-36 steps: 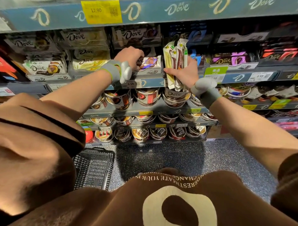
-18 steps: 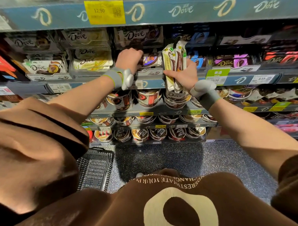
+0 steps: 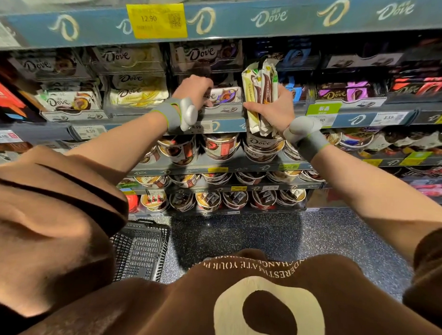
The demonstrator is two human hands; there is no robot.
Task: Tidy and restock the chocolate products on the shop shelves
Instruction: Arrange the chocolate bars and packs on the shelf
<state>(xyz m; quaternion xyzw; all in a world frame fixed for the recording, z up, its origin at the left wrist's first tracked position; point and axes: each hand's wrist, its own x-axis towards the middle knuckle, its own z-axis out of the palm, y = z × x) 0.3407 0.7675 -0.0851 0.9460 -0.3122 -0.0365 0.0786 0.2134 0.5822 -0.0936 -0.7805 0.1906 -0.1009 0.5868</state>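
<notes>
We see our right hand (image 3: 274,107) with its grip closed around a bundle of chocolate bars (image 3: 261,93), held upright in front of the middle shelf (image 3: 229,125), just beside the tray's right edge. Our left hand (image 3: 195,91) reaches into the display tray (image 3: 222,108) on that shelf, fingers curled over the front of a Dove pack (image 3: 226,95); we cannot tell whether this grip really holds the pack. Chocolate cups (image 3: 220,146) stand on the shelf below. A black basket (image 3: 140,252) sits on the floor (image 3: 312,240) at the shelf's foot.
</notes>
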